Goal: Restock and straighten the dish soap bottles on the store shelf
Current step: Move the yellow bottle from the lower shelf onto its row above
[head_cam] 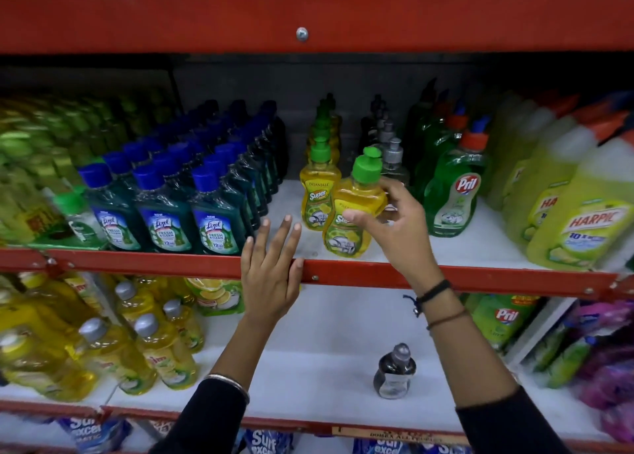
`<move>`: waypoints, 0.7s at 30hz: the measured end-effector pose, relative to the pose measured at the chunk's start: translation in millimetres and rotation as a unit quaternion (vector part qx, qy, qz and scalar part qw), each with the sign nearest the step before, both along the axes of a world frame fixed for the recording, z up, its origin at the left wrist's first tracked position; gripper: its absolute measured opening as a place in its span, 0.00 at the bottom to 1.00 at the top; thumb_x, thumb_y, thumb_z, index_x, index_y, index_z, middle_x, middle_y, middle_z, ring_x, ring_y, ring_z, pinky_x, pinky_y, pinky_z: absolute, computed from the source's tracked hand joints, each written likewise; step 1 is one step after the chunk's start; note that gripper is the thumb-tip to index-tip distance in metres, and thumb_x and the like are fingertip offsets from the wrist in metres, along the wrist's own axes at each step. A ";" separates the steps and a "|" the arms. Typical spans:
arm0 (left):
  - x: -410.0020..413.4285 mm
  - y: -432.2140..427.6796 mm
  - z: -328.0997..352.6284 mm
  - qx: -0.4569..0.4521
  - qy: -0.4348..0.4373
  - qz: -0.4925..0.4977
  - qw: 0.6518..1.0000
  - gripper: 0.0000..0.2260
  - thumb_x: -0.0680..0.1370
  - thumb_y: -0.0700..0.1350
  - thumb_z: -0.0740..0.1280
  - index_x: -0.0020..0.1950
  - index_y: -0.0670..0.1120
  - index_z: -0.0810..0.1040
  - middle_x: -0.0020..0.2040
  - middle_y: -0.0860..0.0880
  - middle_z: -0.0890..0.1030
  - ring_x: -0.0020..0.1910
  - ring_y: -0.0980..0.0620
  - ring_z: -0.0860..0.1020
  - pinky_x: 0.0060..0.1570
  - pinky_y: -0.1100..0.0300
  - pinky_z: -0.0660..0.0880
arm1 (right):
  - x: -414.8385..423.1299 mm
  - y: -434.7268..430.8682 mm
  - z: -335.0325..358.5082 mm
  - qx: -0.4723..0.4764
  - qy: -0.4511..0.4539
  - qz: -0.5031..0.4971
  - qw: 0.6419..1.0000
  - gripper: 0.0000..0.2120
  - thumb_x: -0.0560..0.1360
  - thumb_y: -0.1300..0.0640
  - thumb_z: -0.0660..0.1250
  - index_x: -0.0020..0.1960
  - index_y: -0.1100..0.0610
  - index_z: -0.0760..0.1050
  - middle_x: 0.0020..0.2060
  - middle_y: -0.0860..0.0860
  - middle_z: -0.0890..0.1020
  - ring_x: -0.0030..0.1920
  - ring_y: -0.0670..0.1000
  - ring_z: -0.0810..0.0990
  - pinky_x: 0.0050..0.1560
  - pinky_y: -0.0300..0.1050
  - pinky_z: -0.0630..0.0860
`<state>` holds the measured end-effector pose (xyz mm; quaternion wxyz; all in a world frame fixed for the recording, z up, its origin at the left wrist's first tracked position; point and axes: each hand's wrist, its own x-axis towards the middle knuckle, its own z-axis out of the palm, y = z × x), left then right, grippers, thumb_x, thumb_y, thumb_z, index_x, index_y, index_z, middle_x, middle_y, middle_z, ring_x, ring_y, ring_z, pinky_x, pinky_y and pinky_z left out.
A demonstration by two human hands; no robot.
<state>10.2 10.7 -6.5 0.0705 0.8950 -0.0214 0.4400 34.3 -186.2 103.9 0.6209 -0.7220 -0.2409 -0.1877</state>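
My right hand (399, 227) grips a yellow dish soap bottle (353, 210) with a green cap, tilted a little, at the front of the middle shelf (446, 275). Just left of it stands a row of matching yellow bottles (317, 192) running back into the shelf. My left hand (272, 268) is flat with fingers spread, resting on the red shelf lip and holding nothing. Green Pril bottles (453, 196) stand to the right of the held bottle. One small dark bottle (394, 371) stands alone on the lower shelf.
Blue-capped Lizol bottles (212, 213) fill the left of the middle shelf. Large Harpic bottles (576, 220) stand at the far right. Yellow soap bottles (147, 350) crowd the lower shelf's left side, and Pril pouches (504, 316) its right. A red shelf beam (302, 17) hangs overhead.
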 end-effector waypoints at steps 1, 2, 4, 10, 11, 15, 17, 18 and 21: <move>2.0 0.5 -1.4 0.004 -0.012 0.003 1.000 0.22 0.83 0.53 0.47 0.76 0.50 0.63 0.76 0.50 0.66 0.76 0.46 0.61 0.74 0.50 0.53 | 6.8 5.9 -3.1 -0.005 0.008 -0.006 1.000 0.26 0.64 0.50 0.77 0.59 0.53 0.75 0.50 0.46 0.82 0.50 0.44 0.81 0.51 0.47 0.79; 4.3 1.1 -2.8 0.008 -0.024 0.009 1.000 0.22 0.83 0.53 0.47 0.76 0.50 0.62 0.75 0.50 0.66 0.76 0.46 0.62 0.74 0.50 0.53 | 12.4 12.1 -6.3 -0.010 0.014 -0.013 1.000 0.25 0.64 0.52 0.78 0.58 0.53 0.75 0.48 0.44 0.82 0.47 0.40 0.80 0.49 0.46 0.79; 8.7 1.5 -5.9 0.015 -0.048 0.021 0.999 0.22 0.83 0.53 0.47 0.77 0.50 0.62 0.75 0.50 0.67 0.76 0.45 0.62 0.74 0.51 0.53 | 23.2 23.6 -14.6 -0.023 0.021 -0.025 0.999 0.24 0.63 0.51 0.78 0.57 0.51 0.75 0.47 0.44 0.82 0.45 0.40 0.80 0.49 0.49 0.80; 19.1 5.4 -13.1 0.043 -0.101 0.037 0.993 0.23 0.83 0.53 0.47 0.77 0.49 0.63 0.74 0.50 0.69 0.76 0.46 0.61 0.73 0.50 0.56 | 39.3 49.0 -20.8 -0.078 0.008 -0.065 0.995 0.25 0.64 0.45 0.76 0.58 0.49 0.74 0.52 0.48 0.82 0.49 0.48 0.80 0.48 0.46 0.78; 20.1 5.6 -13.7 0.045 -0.107 0.038 0.993 0.23 0.83 0.53 0.47 0.77 0.49 0.63 0.74 0.50 0.69 0.77 0.46 0.61 0.73 0.50 0.57 | 39.5 50.3 -20.0 -0.084 0.002 -0.071 0.994 0.25 0.65 0.45 0.76 0.59 0.50 0.74 0.52 0.48 0.82 0.48 0.47 0.79 0.47 0.43 0.77; 22.0 5.6 -15.4 0.051 -0.126 0.045 0.990 0.23 0.83 0.53 0.47 0.76 0.49 0.64 0.73 0.50 0.69 0.76 0.46 0.61 0.72 0.50 0.57 | 39.4 47.7 -22.1 -0.114 0.004 -0.071 0.991 0.27 0.65 0.43 0.75 0.61 0.50 0.72 0.53 0.49 0.82 0.49 0.48 0.80 0.47 0.46 0.80; 22.5 5.6 -15.3 0.055 -0.130 0.048 0.989 0.23 0.83 0.53 0.47 0.76 0.49 0.64 0.73 0.50 0.70 0.76 0.46 0.62 0.72 0.50 0.57 | 34.9 41.9 -23.1 -0.107 0.012 -0.044 0.993 0.29 0.67 0.45 0.75 0.64 0.50 0.70 0.57 0.48 0.80 0.52 0.48 0.80 0.51 0.47 0.80; 22.5 5.4 -15.4 0.057 -0.131 0.049 0.989 0.23 0.83 0.53 0.47 0.76 0.49 0.64 0.73 0.50 0.70 0.76 0.45 0.62 0.73 0.51 0.56 | 29.3 37.0 -23.9 -0.083 0.017 -0.031 0.996 0.30 0.67 0.47 0.74 0.66 0.49 0.68 0.58 0.46 0.79 0.54 0.47 0.79 0.53 0.45 0.79; 23.4 5.6 -16.6 0.061 -0.134 0.050 0.988 0.23 0.83 0.53 0.47 0.76 0.49 0.64 0.73 0.50 0.70 0.76 0.45 0.62 0.73 0.50 0.56 | -1.9 13.0 -36.1 0.007 -0.018 -0.054 0.998 0.26 0.70 0.52 0.73 0.65 0.49 0.68 0.56 0.41 0.78 0.53 0.45 0.80 0.55 0.37 0.75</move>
